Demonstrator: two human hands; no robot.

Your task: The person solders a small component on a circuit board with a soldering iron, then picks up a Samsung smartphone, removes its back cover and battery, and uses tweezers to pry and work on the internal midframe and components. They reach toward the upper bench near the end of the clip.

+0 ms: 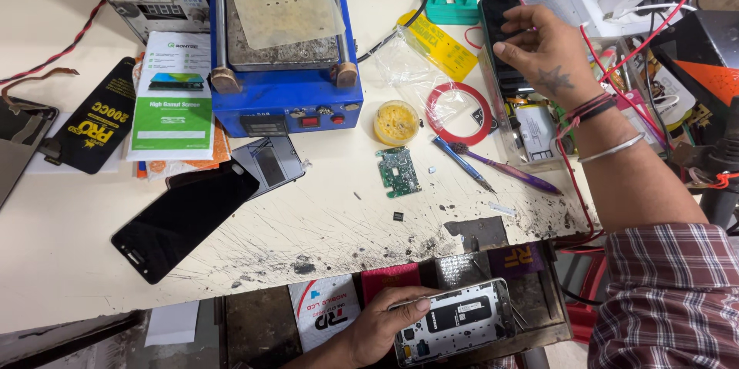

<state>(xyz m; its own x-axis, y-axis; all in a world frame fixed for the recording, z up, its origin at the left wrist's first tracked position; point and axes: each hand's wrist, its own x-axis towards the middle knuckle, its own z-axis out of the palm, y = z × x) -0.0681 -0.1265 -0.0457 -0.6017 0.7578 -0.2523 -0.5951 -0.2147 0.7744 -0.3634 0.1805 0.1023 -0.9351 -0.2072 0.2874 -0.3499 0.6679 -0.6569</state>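
Disassembly work is judged under way: opened phone (454, 321), back exposed, is clamped at 6 o'clock by left hand (379, 328), while right hand (543, 50), fingers closed on dark phone (500, 30) at 1 o'clock, calls for careful lifting clear of red wires (616, 46).

Scratched, scorched cream workbench (323, 223) — evenly lit; open drawer (254, 323) below its front edge.

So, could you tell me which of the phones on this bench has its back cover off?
The phone held in the left hand at the bottom edge: its insides and battery are exposed. The dark phone under the right hand looks closed.
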